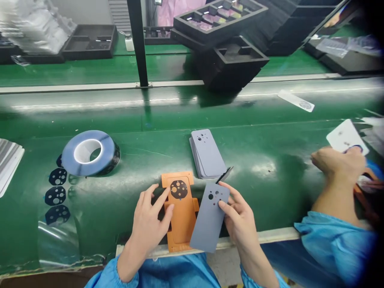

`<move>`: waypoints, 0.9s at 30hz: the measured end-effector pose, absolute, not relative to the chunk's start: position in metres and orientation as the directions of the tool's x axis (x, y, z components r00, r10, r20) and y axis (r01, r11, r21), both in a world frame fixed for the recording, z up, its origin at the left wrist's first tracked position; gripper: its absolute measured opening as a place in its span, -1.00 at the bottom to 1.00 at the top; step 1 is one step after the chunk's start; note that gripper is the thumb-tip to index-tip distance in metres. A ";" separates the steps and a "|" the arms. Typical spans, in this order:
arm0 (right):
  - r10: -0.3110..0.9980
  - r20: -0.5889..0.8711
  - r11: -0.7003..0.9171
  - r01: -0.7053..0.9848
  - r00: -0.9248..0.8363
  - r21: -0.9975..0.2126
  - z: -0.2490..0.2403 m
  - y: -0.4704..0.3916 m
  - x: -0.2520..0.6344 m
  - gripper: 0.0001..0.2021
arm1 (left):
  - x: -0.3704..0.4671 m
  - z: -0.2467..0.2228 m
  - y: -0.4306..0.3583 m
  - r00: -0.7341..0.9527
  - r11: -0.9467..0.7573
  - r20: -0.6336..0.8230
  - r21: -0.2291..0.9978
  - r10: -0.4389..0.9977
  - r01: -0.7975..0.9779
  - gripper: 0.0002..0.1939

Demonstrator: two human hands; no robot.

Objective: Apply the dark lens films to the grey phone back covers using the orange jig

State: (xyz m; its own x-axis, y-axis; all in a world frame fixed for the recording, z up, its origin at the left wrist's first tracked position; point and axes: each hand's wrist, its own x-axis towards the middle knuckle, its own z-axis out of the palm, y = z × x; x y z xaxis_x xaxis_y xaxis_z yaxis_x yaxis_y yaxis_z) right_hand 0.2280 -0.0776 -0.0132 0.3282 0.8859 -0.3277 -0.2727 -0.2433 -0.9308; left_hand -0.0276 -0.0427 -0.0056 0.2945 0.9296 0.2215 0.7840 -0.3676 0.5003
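Observation:
An orange jig lies at the near edge of the green bench, with a round black perforated sticker on its upper part. My left hand rests flat on the jig, fingers spread, index finger touching beside the sticker. My right hand holds a grey back cover with camera holes, tilted over the jig's right side. A stack of the same grey covers sits just behind.
A roll of blue tape lies to the left, with black round stickers on a film strip near it. Black foam trays stand at the back. A co-worker's hand at the right holds a white cover.

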 end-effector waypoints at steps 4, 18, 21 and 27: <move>0.948 -0.243 -0.209 -0.173 0.207 -0.962 0.006 -0.058 0.219 -0.44 | -0.037 -0.007 -0.044 0.239 -0.324 0.219 0.606 0.946 0.727 -0.67; 0.935 0.252 0.346 0.472 -0.250 -0.811 0.017 -0.033 0.202 -0.62 | -0.023 -0.024 -0.076 0.332 -0.312 0.066 0.550 0.941 0.774 -0.04; 0.894 0.331 0.446 0.540 -0.301 -0.714 0.009 -0.029 0.199 -0.63 | -0.023 -0.024 -0.075 0.331 -0.317 0.076 0.551 0.940 0.772 -0.07; 0.899 0.338 0.417 0.783 -0.279 -0.462 -0.002 -0.040 0.185 -0.44 | -0.024 -0.024 -0.076 0.336 -0.324 0.079 0.540 0.939 0.777 -0.09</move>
State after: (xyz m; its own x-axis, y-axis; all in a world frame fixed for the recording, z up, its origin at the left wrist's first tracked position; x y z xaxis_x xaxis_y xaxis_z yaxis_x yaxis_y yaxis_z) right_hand 0.1849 -0.0404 -0.0018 -0.2790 0.8989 0.3377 0.7828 0.4166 -0.4623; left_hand -0.0239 -0.0762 -0.0245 0.3359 0.9385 0.0794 0.7767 -0.3237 0.5403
